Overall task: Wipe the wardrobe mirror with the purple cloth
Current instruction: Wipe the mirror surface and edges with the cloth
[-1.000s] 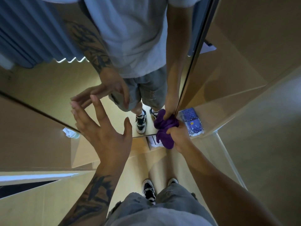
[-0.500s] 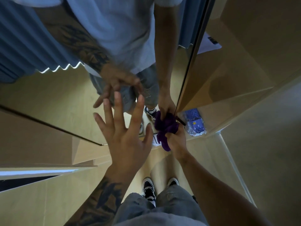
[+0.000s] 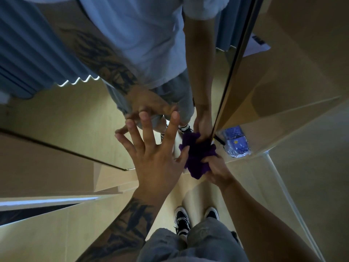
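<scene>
My right hand [image 3: 217, 170] bunches the one purple cloth [image 3: 198, 156] in curled fingers against the wardrobe mirror [image 3: 66, 114], at its lower edge, at 3 o'clock from my left hand [image 3: 156, 159]. The cloth's long axis runs 12 to 6. My left fingers [image 3: 146, 129] are spread, tips at the glass.

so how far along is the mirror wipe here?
Done: the purple cloth is picked up and bunched in the right hand, pressed to the mirror at its bottom right corner beside the dark frame edge.
In hand: wiping that low corner; the left hand is spread open with its fingertips at the glass.
Left: the rest of the glass; how much of it is already clean cannot be told.
</scene>
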`<action>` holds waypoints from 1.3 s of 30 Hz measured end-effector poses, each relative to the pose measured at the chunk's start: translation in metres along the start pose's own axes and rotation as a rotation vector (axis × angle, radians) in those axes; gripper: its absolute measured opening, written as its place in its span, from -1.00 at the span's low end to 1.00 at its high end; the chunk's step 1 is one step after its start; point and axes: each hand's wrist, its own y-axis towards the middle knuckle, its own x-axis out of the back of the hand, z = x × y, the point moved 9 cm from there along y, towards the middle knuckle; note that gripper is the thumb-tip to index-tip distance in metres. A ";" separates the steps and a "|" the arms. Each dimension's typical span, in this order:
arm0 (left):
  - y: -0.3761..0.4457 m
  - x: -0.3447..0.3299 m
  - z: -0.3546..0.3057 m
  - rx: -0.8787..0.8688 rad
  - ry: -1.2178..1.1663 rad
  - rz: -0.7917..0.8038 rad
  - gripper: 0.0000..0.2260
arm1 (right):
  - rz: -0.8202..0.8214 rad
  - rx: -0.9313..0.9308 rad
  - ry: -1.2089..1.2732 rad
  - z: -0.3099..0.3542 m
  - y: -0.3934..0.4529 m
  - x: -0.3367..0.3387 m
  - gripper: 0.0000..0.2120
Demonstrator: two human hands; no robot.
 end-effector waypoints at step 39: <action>0.000 -0.006 0.005 -0.053 -0.066 -0.083 -0.15 | -0.244 0.122 -0.584 -0.020 0.030 0.023 -0.68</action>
